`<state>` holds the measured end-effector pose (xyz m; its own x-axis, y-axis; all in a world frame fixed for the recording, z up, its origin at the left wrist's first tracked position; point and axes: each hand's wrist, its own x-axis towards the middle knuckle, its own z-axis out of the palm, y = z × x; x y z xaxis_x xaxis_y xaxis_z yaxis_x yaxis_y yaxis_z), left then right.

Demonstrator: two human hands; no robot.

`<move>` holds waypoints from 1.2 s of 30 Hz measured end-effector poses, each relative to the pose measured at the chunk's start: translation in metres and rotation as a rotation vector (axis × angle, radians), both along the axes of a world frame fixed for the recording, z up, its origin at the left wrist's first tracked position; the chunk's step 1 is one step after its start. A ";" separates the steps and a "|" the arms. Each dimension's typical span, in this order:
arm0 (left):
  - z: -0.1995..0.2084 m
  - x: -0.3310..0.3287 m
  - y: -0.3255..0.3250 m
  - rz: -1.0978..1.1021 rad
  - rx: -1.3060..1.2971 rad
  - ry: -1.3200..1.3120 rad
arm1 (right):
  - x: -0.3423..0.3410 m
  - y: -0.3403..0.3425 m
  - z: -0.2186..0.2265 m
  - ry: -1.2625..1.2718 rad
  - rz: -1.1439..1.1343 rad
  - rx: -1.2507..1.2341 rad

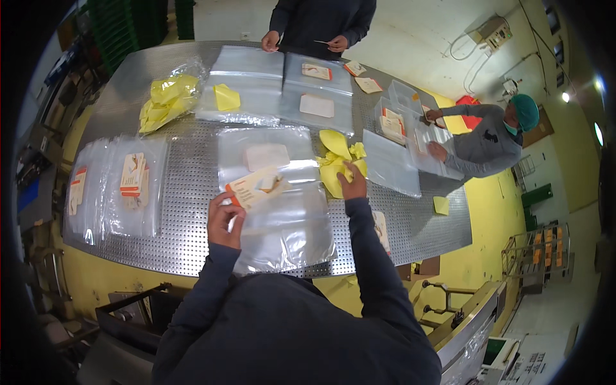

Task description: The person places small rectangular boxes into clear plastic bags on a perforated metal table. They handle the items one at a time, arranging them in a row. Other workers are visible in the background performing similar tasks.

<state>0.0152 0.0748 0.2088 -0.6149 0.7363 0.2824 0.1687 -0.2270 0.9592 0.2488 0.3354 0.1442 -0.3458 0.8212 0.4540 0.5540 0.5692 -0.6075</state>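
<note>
My left hand [224, 222] is closed on the left end of a printed card [258, 187], white and orange with a picture on it. Beneath the card lie clear plastic bags [282, 228], stacked in front of me. A pale card [266, 156] rests on the farther bag. To the right of the bags is a loose pile of yellow sheets [334, 142]. The fingers of my right hand [355, 184] are curled down on a yellow sheet at the near end of that pile, partly covering it.
More bags [135, 212] with printed cards lie at left on the perforated metal table [186, 247]. A bagged yellow bundle [168, 99] sits at far left. One person [324, 25] stands across the table. Another person [484, 138] works at right near a clear plastic box [404, 96].
</note>
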 end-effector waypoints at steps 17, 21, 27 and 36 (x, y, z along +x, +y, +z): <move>-0.044 0.003 -0.028 -0.402 -0.293 0.355 | 0.020 -0.145 -0.027 0.285 0.133 -0.711; -0.086 0.007 -0.027 -0.437 -0.413 0.593 | 0.014 -0.161 -0.040 0.192 0.087 -0.690; -0.096 0.006 -0.025 -0.492 -0.501 0.625 | 0.014 -0.173 -0.048 0.181 0.054 -0.720; -0.090 0.005 -0.023 -0.525 -0.472 0.688 | 0.012 -0.175 -0.051 0.136 0.035 -0.730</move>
